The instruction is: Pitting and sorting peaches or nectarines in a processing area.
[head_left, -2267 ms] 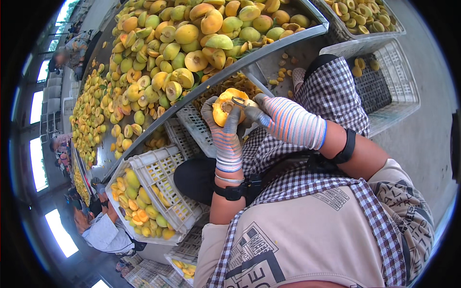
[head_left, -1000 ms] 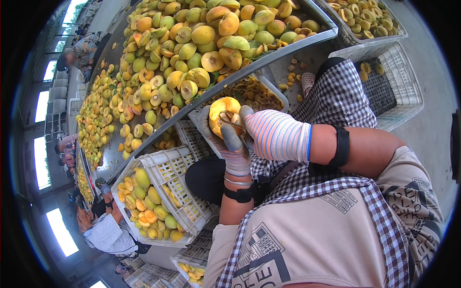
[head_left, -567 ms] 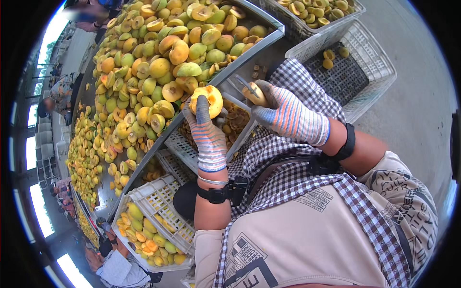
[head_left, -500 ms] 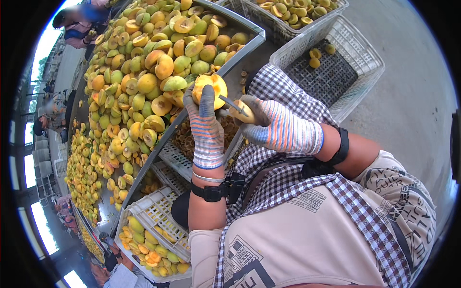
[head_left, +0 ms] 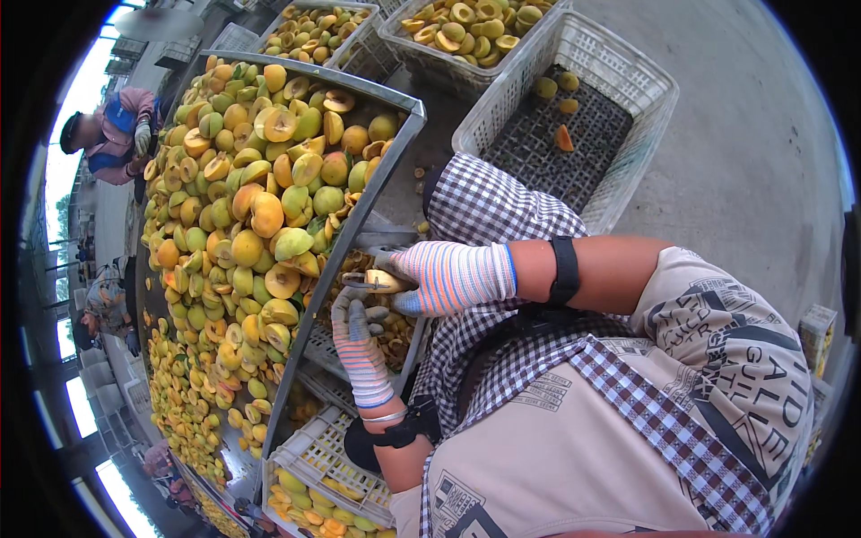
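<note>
In my right hand [head_left: 453, 278], gloved in striped knit with grey fingers, is a small pitting knife [head_left: 384, 282] with a pale wooden handle, its metal end pointing left. Just below it, my left hand [head_left: 361, 345], in a matching glove, has its fingers apart and slightly curled, with no fruit visible in them. The knife's tip is close to the left fingertips; I cannot tell if they touch. Both hands are over a crate of orange-brown scraps [head_left: 395, 345], beside a metal-edged table [head_left: 354, 211] heaped with whole and halved yellow-green peaches [head_left: 260, 215].
A white crate [head_left: 659, 99] with a dark mesh floor, to the far right, holds several fruit pieces, including an orange one [head_left: 563, 137]. Crates of halves [head_left: 475, 31] stand behind it. Another crate [head_left: 327, 448] sits at lower left. Two co-workers [head_left: 117, 134] [head_left: 109, 309] are across the table.
The cut peach has left my left hand, and an orange piece now shows in the white crate. Both hands have come lower, my right hand moving left above the left one, still with the knife.
</note>
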### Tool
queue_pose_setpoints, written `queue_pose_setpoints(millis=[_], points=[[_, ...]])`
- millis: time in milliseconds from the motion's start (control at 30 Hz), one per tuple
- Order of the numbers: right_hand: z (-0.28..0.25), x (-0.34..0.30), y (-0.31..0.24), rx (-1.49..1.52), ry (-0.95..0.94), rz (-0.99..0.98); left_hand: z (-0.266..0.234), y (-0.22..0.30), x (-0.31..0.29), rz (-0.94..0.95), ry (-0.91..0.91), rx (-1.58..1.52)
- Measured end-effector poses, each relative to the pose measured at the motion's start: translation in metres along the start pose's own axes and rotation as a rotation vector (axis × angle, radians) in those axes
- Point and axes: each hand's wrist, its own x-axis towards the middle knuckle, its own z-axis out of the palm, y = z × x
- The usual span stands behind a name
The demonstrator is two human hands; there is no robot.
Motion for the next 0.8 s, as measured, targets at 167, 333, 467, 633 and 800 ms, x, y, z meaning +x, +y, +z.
queue_pose_setpoints(millis=[167, 333, 467, 633, 800], points=[[0.006, 0.043, -0.010, 0.036, -0.097, -0.007, -0.047, -0.007, -0.008, 0.044, 0.236, 0.047], [0.028, 0.083, -0.014, 0.066, -0.075, -0.088, -0.063, 0.012, 0.013, 0.173, 0.379, 0.146], [0.045, 0.081, -0.005, 0.170, -0.054, -0.073, -0.073, 0.018, 0.040, 0.370, 0.430, 0.238], [0.047, 0.072, 0.003, -0.105, -0.257, 0.039, -0.072, 0.035, 0.059, 0.460, 0.525, 0.721], [0.049, 0.076, 0.008, -0.213, -0.249, 0.081, -0.060, 0.054, 0.093, 0.613, 0.560, 1.002]])
